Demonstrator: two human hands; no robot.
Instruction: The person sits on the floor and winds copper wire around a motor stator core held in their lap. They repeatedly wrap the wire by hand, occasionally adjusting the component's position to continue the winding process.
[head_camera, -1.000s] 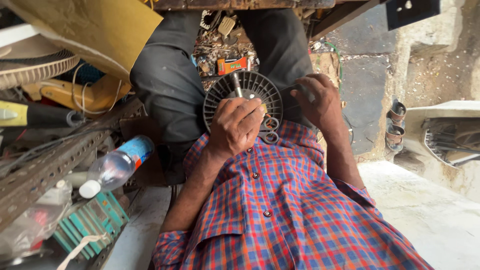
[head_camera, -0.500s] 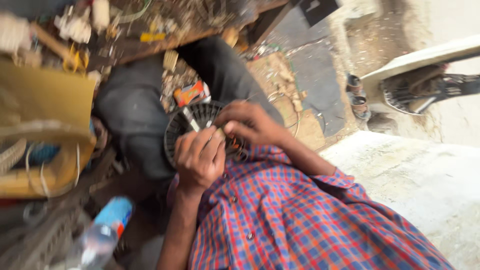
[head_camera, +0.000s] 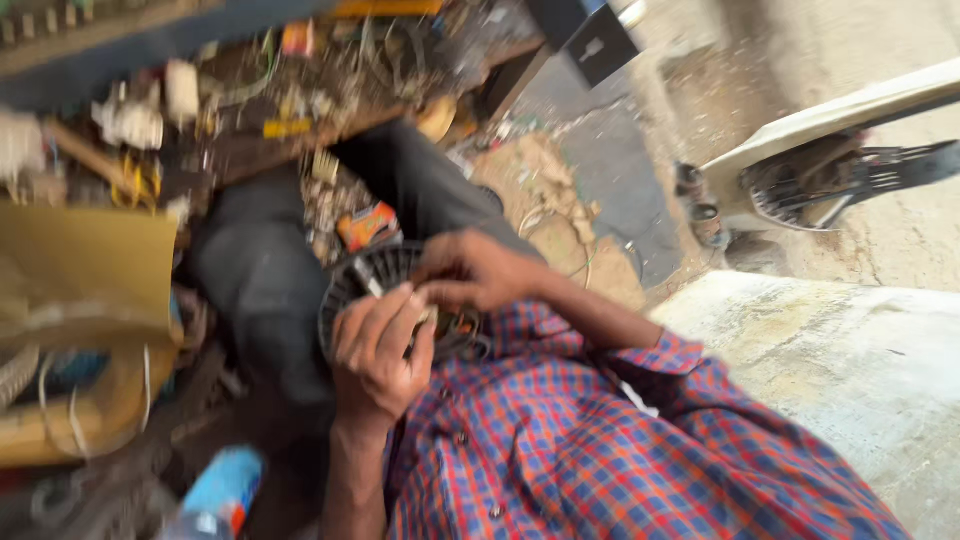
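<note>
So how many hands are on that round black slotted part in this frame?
2. The left hand covers the lower middle of the round black slotted part; the right hand reaches in at its upper right edge. The frame is blurred, so their grip is unclear.

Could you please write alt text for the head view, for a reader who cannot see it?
A seated person's left hand and right hand work together on a round black slotted fan motor part held in the lap, above a red and blue checked shirt. The blurred picture shows a cluttered workbench ahead and a blue-labelled plastic bottle lower left.
</note>
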